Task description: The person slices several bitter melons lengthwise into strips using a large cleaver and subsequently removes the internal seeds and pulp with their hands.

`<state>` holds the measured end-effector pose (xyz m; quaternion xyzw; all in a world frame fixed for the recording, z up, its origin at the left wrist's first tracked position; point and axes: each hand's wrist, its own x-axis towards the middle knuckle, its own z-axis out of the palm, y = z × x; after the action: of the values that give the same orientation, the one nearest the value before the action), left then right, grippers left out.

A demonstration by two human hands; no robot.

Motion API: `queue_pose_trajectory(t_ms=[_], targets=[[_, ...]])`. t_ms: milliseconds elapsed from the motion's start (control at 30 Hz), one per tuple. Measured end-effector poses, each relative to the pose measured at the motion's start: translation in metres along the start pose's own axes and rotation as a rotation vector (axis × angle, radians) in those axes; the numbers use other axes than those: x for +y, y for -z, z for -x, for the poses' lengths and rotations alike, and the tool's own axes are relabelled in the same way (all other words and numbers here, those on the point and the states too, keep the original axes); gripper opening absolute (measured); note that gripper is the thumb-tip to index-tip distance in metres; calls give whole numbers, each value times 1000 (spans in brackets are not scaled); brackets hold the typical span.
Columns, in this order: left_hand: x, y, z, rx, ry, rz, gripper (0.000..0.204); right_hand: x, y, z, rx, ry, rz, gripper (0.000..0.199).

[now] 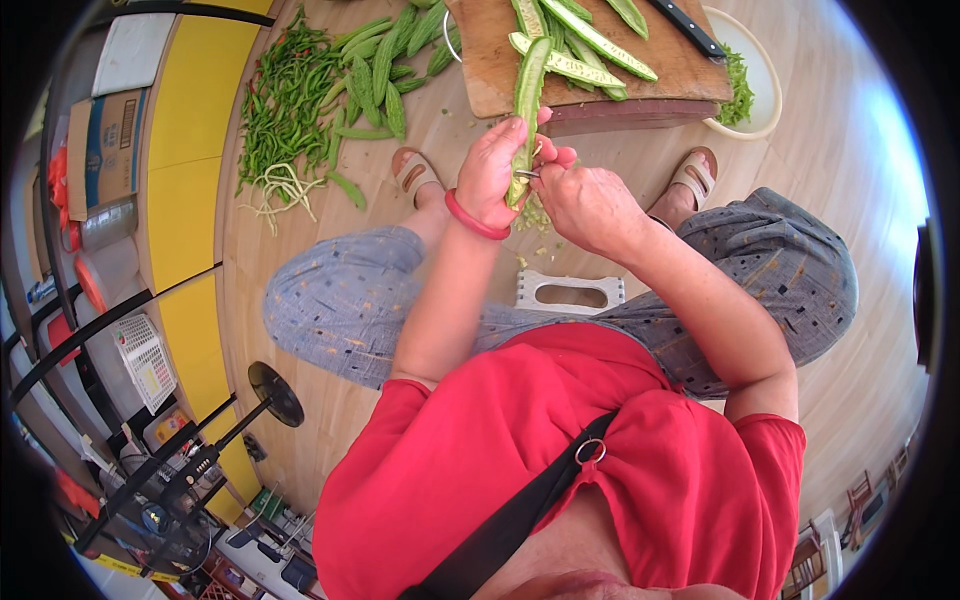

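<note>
At far left, a cardboard box (pixel 103 150) and clear plastic containers (pixel 100 225) stand along a yellow-panelled wall (pixel 185 190), with a white perforated basket (pixel 146 360) lower down. On the pale wood-grain floor (pixel 860 140), a loose heap of thin green chillies (pixel 280 105) lies beside a small tangle of pale stems (pixel 283 188); just to its right is a cluster of whole bitter gourds (pixel 385 60), ridged, bumpy and spindle-shaped. The left hand (pixel 492 172), with a smooth red bangle (pixel 474 220) on the wrist, is closed around a halved bitter gourd (pixel 527 95); the gourd stands nearly upright, its lower end enclosed by the fingers and its upper length projecting above the hand toward the cutting board. The right hand (pixel 588 205) is clenched on a small metal tool (pixel 527 174), whose tip meets the gourd at the level of the left-hand fingers; the tool's type cannot be determined. Small pale green scraps (pixel 537 215) lie on the floor below both hands. Above, a thick rectangular wooden cutting board (pixel 590 75) carries several halved gourd pieces (pixel 585 45) and a black-handled knife (pixel 688 28). At right, touching the board, a white round bowl (pixel 762 75) contains chopped greens (pixel 738 95). A white plastic stool (pixel 568 291) shows between the knees.
</note>
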<state>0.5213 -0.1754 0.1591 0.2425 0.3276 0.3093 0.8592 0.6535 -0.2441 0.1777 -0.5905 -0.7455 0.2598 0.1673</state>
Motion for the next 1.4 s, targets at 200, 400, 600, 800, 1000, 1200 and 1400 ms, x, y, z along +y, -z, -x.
queue_pose_trajectory(t_ms=[200,400,600,800,1000,1200,1400], targets=[[-4,9,-2,-47,52,77,35,4,-2,2,-12,32,-58,20],[-8,16,-5,-47,147,192,36,3,-5,5,-30,71,-56,20],[1,19,-11,-55,92,219,37,-5,-10,9,14,99,-50,18],[9,7,-6,10,-60,-84,37,0,2,-2,131,-13,-11,21],[4,6,-1,-47,-85,-144,37,-5,-4,-1,27,25,10,21],[-2,14,-2,-54,64,105,37,-4,-3,2,10,61,-50,16],[-4,24,-6,-108,137,204,38,-6,-5,5,-19,112,-50,15]])
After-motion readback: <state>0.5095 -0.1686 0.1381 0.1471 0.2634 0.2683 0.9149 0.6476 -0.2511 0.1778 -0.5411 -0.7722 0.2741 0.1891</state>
